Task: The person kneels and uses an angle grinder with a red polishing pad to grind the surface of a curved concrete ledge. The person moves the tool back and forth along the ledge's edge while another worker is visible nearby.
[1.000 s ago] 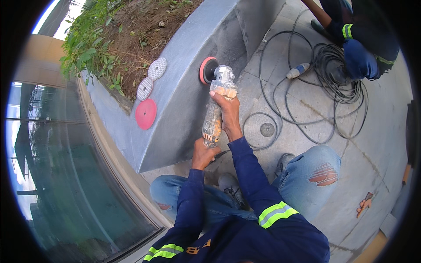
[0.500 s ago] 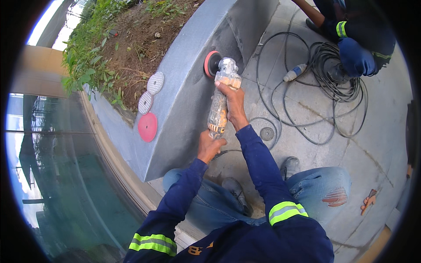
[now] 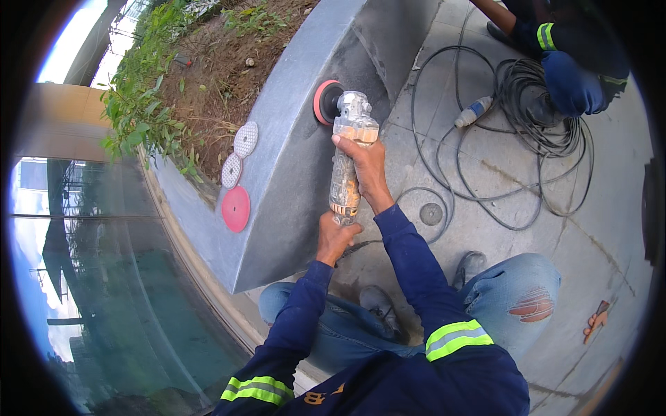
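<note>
Grinder (image 3: 347, 156) held against the sloped grey face of the planter wall (image 3: 291, 187), its red pad (image 3: 325, 102) flat on the stone so it polishes evenly. Right hand (image 3: 364, 163) wraps closed round the upper body to press and steer; left hand (image 3: 336, 236) grips closed on the tail end to steady it. Three spare discs (image 3: 236, 180) lie on the wall top, within reach. Cable loops (image 3: 485, 139) trail on the floor (image 3: 555, 236) behind, clear of the pad. Another person (image 3: 569, 55) crouches beyond.

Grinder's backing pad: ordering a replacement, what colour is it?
Red-pink round backing pad, pressed against the grey stone wall; head view.
</note>
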Demonstrator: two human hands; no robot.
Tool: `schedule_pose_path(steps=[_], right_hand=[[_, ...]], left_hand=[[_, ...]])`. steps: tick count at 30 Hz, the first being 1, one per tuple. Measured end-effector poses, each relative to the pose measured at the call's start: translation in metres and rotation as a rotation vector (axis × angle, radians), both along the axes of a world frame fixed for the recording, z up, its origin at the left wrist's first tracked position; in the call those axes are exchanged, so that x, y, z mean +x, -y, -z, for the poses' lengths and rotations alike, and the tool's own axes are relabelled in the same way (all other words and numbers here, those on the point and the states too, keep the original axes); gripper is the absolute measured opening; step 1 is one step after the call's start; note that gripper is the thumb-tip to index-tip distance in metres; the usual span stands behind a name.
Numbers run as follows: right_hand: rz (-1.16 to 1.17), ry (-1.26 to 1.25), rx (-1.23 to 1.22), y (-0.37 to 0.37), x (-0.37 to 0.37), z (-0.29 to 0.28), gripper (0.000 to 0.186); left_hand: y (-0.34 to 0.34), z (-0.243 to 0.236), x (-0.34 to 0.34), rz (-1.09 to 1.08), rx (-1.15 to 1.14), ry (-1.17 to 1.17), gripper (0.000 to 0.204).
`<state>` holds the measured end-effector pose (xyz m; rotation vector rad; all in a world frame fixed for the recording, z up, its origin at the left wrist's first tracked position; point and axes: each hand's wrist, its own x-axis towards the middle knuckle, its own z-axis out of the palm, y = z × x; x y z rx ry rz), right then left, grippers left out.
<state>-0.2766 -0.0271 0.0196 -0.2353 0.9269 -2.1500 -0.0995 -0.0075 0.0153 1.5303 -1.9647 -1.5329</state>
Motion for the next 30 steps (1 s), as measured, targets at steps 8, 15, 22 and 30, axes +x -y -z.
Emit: schedule_pose_path(steps=[8, 15, 22, 30], right_hand=[[0.027, 0.064, -0.034, 0.012, -0.011, -0.011, 0.041], [0.052, 0.0, 0.025, 0.001, 0.0, 0.008, 0.042], [0.083, -0.035, -0.014, 0.014, -0.016, -0.021, 0.041], [0.021, 0.008, 0.038, 0.003, -0.012, 0.007, 0.041]], left_hand=[[0.018, -0.026, -0.012, 0.061, -0.022, -0.037, 0.029], [0.001, 0.004, -0.003, 0.004, 0.045, 0.012, 0.029], [0.023, -0.015, -0.019, 0.064, -0.038, -0.072, 0.028], [0.008, 0.003, -0.015, 0.032, 0.027, 0.039, 0.028]])
